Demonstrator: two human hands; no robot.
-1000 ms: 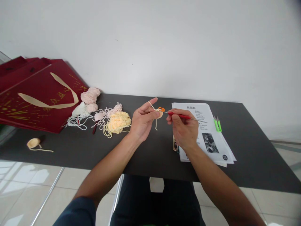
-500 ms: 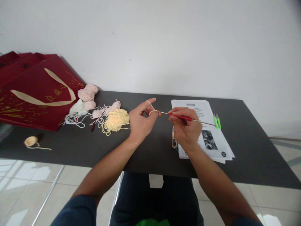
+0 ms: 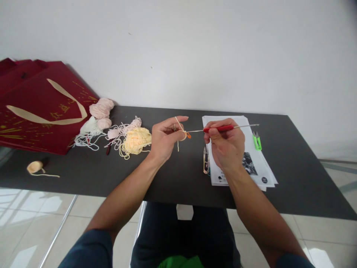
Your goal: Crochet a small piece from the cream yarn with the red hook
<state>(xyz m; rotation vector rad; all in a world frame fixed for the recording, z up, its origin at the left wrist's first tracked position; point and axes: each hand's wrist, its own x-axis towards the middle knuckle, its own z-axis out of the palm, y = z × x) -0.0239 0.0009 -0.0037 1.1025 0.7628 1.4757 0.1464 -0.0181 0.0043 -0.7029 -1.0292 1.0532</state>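
Note:
My left hand (image 3: 166, 139) is closed in a pinch on a small piece of cream yarn (image 3: 182, 137), with a strand looped over its raised index finger. A small orange stitch marker (image 3: 189, 136) hangs at the pinched yarn. My right hand (image 3: 226, 145) grips the red handle of a crochet hook (image 3: 223, 128). The hook's thin metal shaft points left and its tip reaches the yarn at my left fingertips. Out of the back of my right hand the hook's other metal end sticks to the right. Left of my left hand lies a yellow yarn ball (image 3: 136, 140).
Printed sheets (image 3: 256, 171) lie under my right hand, with green thread snips (image 3: 257, 141) on their right and another pair of snips (image 3: 205, 162) at their left edge. Pink yarn (image 3: 102, 108), a dark red bag (image 3: 41, 108) and a small cream crocheted piece (image 3: 35, 167) are on the left.
My right hand has moved slightly right and turned, and the hook's tip now meets the yarn at my left fingers. A short yarn end now hangs below the left pinch.

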